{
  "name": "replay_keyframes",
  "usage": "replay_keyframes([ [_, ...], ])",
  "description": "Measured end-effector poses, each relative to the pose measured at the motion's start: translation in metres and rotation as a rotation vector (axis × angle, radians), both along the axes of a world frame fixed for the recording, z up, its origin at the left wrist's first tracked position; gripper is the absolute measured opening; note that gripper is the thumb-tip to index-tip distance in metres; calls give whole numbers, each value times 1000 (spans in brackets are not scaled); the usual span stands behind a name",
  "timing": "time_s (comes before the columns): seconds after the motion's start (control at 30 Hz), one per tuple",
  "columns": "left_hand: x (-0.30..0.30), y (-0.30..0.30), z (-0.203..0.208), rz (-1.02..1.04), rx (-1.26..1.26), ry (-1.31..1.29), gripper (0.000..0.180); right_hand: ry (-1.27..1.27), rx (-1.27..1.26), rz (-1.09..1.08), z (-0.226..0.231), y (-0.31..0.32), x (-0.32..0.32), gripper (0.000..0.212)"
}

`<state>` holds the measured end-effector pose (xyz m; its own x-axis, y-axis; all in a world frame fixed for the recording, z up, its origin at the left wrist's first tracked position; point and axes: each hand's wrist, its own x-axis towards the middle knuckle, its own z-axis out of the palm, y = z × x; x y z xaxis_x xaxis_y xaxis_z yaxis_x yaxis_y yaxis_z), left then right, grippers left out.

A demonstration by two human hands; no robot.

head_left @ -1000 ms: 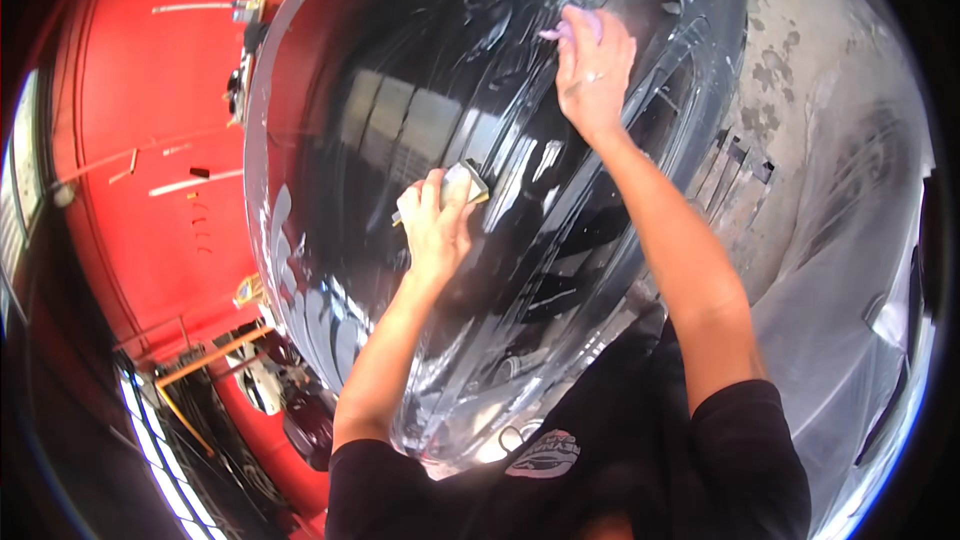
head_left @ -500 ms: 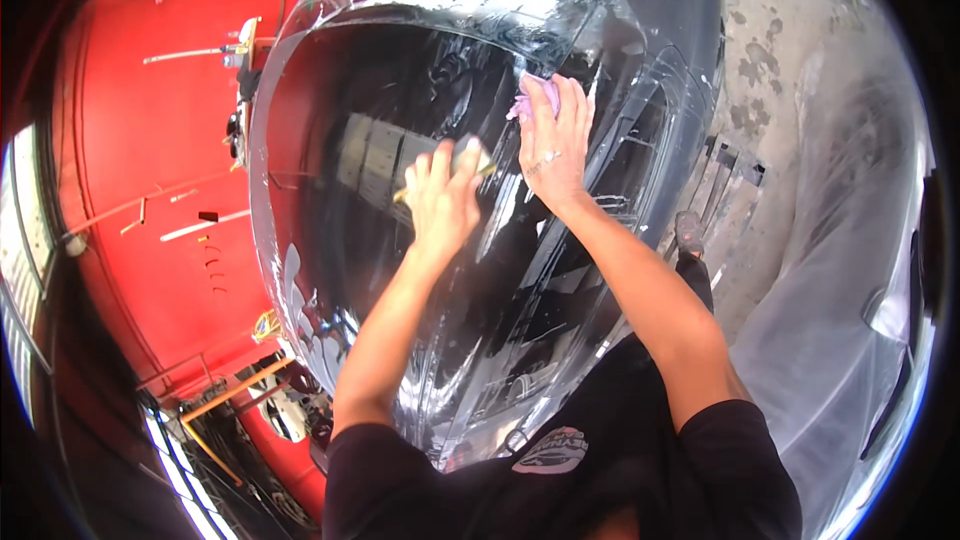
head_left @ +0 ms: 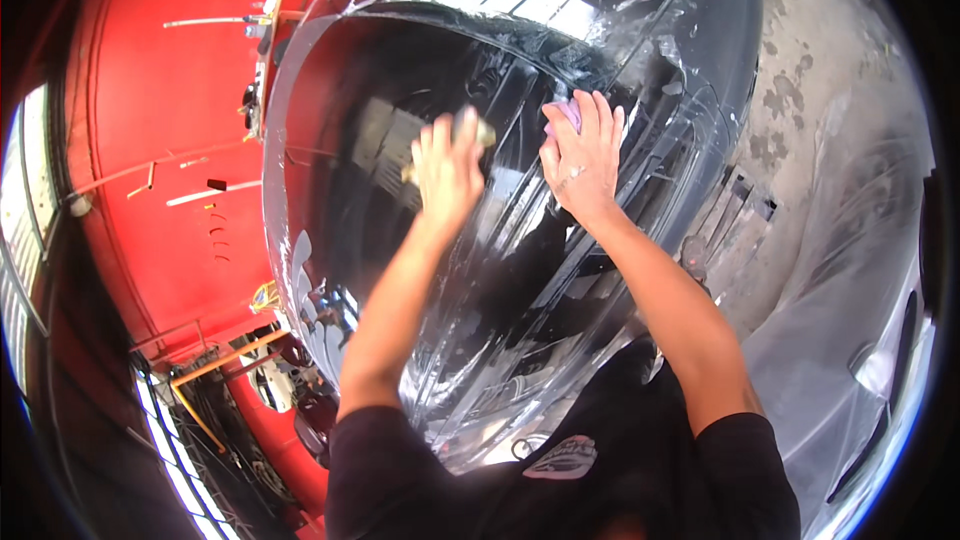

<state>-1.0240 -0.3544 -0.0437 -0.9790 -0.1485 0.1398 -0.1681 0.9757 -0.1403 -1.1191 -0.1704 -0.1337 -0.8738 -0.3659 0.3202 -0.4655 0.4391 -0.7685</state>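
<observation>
Beneath both hands lies a glossy black car panel (head_left: 335, 70), streaked with whitish smears and reflecting the building above. My left hand (head_left: 447, 175) is closed on a yellowish pad (head_left: 487, 133), which shows at both sides of the fingers and is partly smeared by motion; its exact kind is unclear. To its right, my right hand (head_left: 583, 160) presses a crumpled purple cloth (head_left: 567, 112) against the car. The fingers hide most of the cloth. Both arms reach forward over the car from the lower edge.
A red surface (head_left: 150, 270) fills the left side, with a narrow shelf (head_left: 268, 60) of small items along it. Grey, stained concrete floor (head_left: 785, 130) lies to the right. A hazy grey car body (head_left: 830, 370) stands at the lower right. An orange-yellow bar (head_left: 230, 357) sits at lower left.
The view has shifted, so the car appears farther right. My right hand has drawn slightly nearer with the purple cloth. My left hand still holds the pad and is blurred by movement.
</observation>
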Motion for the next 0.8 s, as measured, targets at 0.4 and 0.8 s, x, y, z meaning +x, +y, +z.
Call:
replay_keyframes([
  [0.4,-56,-10,-30,15,69,3,60,37,-3,-14,-2,3,-9,48],
  [0.8,-95,27,-36,35,75,-45,50,11,-30,22,-4,5,-7,53],
])
